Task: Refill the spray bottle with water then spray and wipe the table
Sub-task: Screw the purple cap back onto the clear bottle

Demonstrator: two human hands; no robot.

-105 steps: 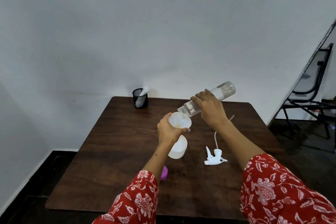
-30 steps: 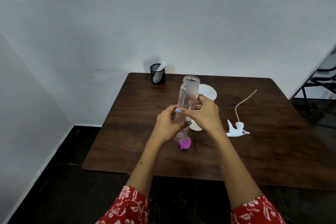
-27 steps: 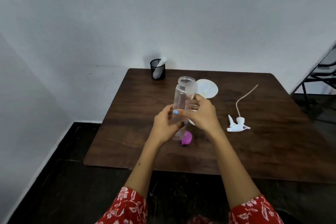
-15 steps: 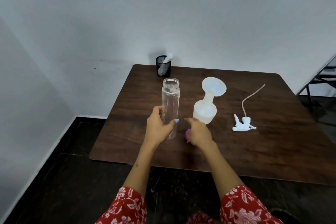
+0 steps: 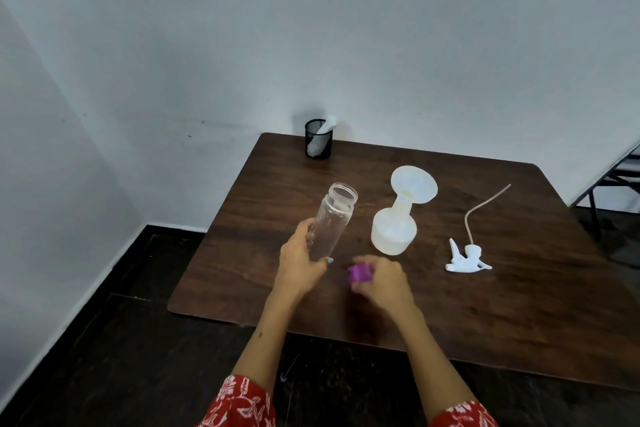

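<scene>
My left hand [image 5: 300,265] grips the lower part of a clear, uncapped water bottle [image 5: 331,220], which looks empty and leans slightly to the right. My right hand [image 5: 382,279] pinches a purple cap [image 5: 359,273] just above the dark wooden table [image 5: 502,305]. The white spray bottle [image 5: 393,230] stands upright to the right of the clear bottle, with a white funnel [image 5: 414,186] in its neck. The white spray trigger head [image 5: 465,257] with its long thin tube lies on the table further right.
A black mesh cup [image 5: 318,139] holding a white cloth stands at the table's far left corner by the white wall. A dark chair frame [image 5: 616,180] sits off the table's right side. Dark floor lies beyond the table's near and left edges.
The clear bottle went from pouring into the funnel to upright, then passed to my left hand alone. My right hand dropped to the table and picked up the purple cap.
</scene>
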